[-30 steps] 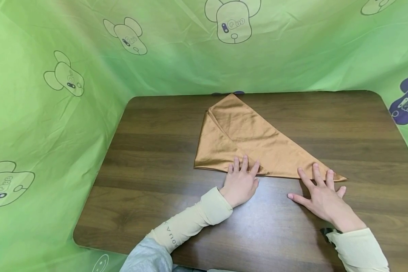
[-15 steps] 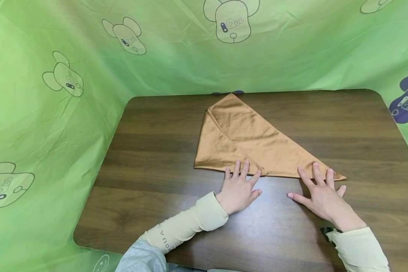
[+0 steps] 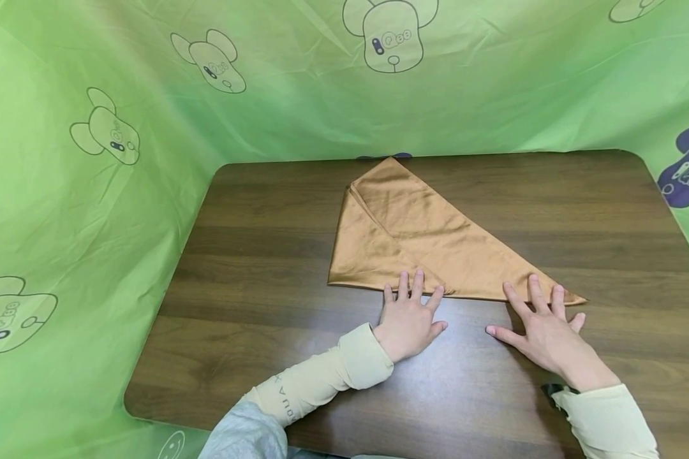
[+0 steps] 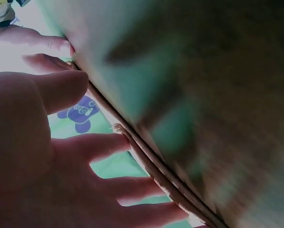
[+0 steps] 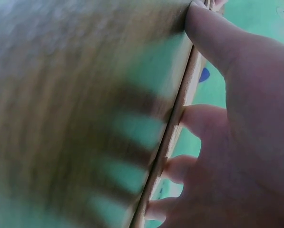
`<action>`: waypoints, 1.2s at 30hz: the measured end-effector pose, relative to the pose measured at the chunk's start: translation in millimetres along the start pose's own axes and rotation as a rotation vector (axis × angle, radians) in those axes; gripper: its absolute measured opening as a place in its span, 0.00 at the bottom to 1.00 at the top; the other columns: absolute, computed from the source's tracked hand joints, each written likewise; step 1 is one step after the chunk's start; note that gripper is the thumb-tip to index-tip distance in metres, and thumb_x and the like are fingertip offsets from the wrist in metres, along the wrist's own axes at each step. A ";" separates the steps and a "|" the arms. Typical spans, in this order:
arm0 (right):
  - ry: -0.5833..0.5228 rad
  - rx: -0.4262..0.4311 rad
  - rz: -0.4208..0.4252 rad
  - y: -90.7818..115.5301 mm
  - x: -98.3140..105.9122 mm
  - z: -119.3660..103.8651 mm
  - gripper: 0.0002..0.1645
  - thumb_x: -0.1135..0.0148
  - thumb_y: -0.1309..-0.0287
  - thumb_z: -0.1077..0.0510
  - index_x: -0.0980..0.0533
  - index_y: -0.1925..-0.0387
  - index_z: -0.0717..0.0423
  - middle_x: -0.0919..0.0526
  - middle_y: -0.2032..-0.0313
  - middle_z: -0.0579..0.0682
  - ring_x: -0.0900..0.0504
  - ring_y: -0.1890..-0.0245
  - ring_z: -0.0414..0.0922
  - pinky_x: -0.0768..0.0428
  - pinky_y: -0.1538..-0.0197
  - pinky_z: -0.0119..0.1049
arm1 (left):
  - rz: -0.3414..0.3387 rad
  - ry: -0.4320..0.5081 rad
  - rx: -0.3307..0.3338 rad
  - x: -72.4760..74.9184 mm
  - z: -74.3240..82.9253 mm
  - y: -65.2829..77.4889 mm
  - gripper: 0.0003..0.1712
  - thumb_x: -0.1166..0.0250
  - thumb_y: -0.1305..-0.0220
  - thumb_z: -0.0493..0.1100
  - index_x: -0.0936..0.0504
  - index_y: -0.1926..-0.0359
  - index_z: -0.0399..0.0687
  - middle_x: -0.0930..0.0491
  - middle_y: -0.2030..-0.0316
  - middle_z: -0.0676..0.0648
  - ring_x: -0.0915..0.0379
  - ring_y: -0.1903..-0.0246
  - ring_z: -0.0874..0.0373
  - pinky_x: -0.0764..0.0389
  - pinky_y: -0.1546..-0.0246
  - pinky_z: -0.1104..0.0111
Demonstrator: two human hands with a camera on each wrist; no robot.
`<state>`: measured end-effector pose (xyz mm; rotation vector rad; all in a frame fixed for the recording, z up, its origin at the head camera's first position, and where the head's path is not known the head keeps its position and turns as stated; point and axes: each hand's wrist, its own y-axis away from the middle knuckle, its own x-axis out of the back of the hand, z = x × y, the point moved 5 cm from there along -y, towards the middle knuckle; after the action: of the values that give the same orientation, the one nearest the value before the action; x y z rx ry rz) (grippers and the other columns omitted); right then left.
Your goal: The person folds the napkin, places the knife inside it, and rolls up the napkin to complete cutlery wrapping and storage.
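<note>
A shiny copper-coloured cloth point(image 3: 430, 229) lies folded on the wooden table, with a pointed corner at the back and another at the right. Its left part is a folded-over flap. My left hand point(image 3: 409, 322) rests its spread fingertips on the near edge, close to where the flap ends. Farther right, my right hand point(image 3: 545, 331) presses spread fingers on the near edge by the right corner, thumb out on the table. The left wrist view shows layered cloth edges point(image 4: 165, 175) under the fingertips. In the right wrist view, straight fingers meet the cloth's edge point(image 5: 172, 128).
The brown wood-grain table point(image 3: 235, 255) has rounded corners. A green curtain point(image 3: 298, 95) printed with cartoon animal heads hangs behind it and on both sides. The cloth's back corner reaches the table's far edge.
My left hand has shifted slightly back towards me along the cloth's near edge, then a little right, uncovering more of the flap's tip. My right hand and the cloth stay put.
</note>
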<state>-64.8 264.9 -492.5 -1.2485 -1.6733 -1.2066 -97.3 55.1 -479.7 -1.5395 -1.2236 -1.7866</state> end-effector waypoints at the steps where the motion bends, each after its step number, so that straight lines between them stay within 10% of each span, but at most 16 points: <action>1: -0.001 0.000 0.001 0.0 0.1 -0.4 0.58 0.48 0.43 0.25 0.56 0.24 0.50 0.63 0.29 0.76 0.64 0.35 0.83 0.58 0.53 0.87 | -0.007 -0.006 0.000 -0.2 0.3 -0.2 0.38 0.58 0.32 0.71 0.52 0.25 0.71 0.56 0.23 0.43 0.56 0.25 0.42 0.39 0.34 0.45; 14: 0.000 -0.001 0.006 0.3 -1.2 -0.6 0.58 0.48 0.43 0.25 0.56 0.24 0.50 0.63 0.29 0.76 0.65 0.35 0.84 0.58 0.54 0.87 | -0.125 -0.107 -0.021 -6.4 0.2 -1.0 0.45 0.63 0.35 0.75 0.64 0.24 0.70 0.67 0.23 0.42 0.66 0.24 0.42 0.43 0.31 0.46; 26: -0.002 -0.002 0.004 0.5 -2.6 -1.5 0.58 0.47 0.43 0.25 0.56 0.24 0.50 0.63 0.29 0.75 0.64 0.35 0.83 0.58 0.53 0.87 | 0.029 -0.024 -0.061 -5.8 -13.6 11.7 0.42 0.56 0.32 0.71 0.59 0.24 0.69 0.62 0.23 0.45 0.61 0.24 0.44 0.42 0.30 0.47; 36: 0.011 0.008 0.018 0.0 3.5 -1.2 0.58 0.46 0.45 0.25 0.53 0.25 0.52 0.58 0.29 0.75 0.60 0.35 0.82 0.55 0.54 0.86 | 0.069 0.039 0.024 -5.1 -63.7 29.9 0.40 0.51 0.32 0.67 0.48 0.25 0.65 0.54 0.24 0.42 0.56 0.26 0.40 0.41 0.32 0.44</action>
<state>-65.8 264.8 -488.9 -1.2473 -1.6539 -1.1933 -104.7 -14.8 -473.1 -1.5078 -1.1559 -1.7436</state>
